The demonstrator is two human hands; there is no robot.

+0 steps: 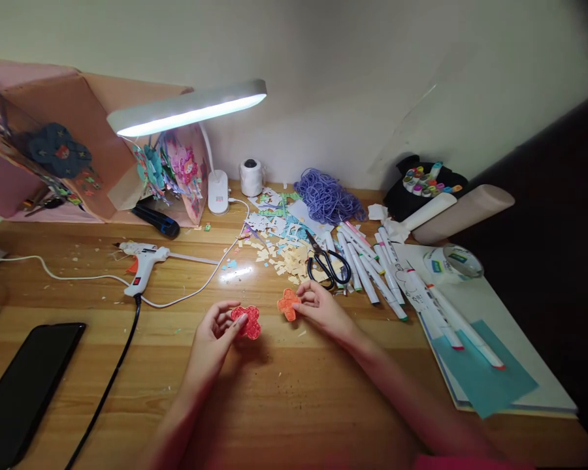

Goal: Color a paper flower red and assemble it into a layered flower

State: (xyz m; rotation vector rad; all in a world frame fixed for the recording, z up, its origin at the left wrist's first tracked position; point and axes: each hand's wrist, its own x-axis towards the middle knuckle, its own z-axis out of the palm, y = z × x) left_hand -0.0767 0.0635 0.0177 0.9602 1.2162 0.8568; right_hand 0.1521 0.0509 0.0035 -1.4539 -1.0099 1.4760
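My left hand (218, 329) pinches a red flower-shaped cutout (250, 324) between thumb and fingers, a little above the wooden table. Across a small gap, my right hand (321, 307) grips an orange flower-shaped cutout (287, 304) by its right side. The two cutouts do not touch. Just beyond my right hand lie black-handled scissors (329, 266), their blades pointing away to the upper left. A heap of paper scraps (291, 258) spreads beside them.
A white glue gun (146, 264) and a dark phone (27, 391) lie at left. Several markers (367, 261), a purple yarn bundle (326, 196) and a sketch pad (519, 313) are at right. The lit lamp (191, 108) overhangs the back, near pink-orange boxes (73, 98).
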